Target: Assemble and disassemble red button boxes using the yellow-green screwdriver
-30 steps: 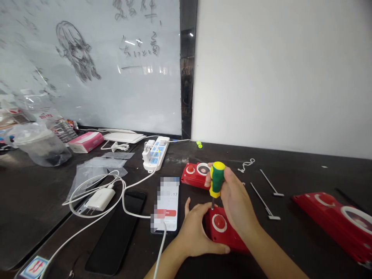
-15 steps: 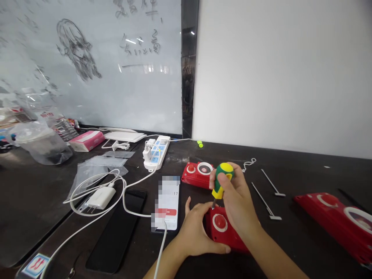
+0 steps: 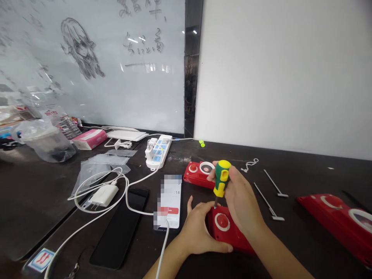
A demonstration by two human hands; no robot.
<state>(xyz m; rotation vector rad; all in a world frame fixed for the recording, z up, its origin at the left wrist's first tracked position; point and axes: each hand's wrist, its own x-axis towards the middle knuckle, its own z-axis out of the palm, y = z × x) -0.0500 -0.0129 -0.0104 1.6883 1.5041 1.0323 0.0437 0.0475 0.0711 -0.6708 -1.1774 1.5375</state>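
Note:
My left hand (image 3: pixel 199 230) grips a red box (image 3: pixel 235 237) with a round red button (image 3: pixel 222 221) in a white ring, steadying it on the dark table. In my right hand (image 3: pixel 241 199) is a green and yellow screwdriver (image 3: pixel 222 177), held nearly upright. Its tip meets the far left corner of the box, close to my left fingers; a screw there is too small to make out. Part of the box is hidden under my right hand. Just beyond lies a second red box (image 3: pixel 194 176) with a button and a round white-rimmed disc, partly covered by my right fingers.
Another red box (image 3: pixel 334 217) lies at the right. Two thin metal rods with flat ends (image 3: pixel 266 201) rest between. To the left are a lit phone (image 3: pixel 171 201), a dark phone (image 3: pixel 119 232), a white charger (image 3: pixel 104 194) with looped cable, and a power strip (image 3: pixel 158 153).
My right fingers have shifted around the screwdriver handle, and the handle has turned. The tip stays at the same corner. The whole view has moved slightly.

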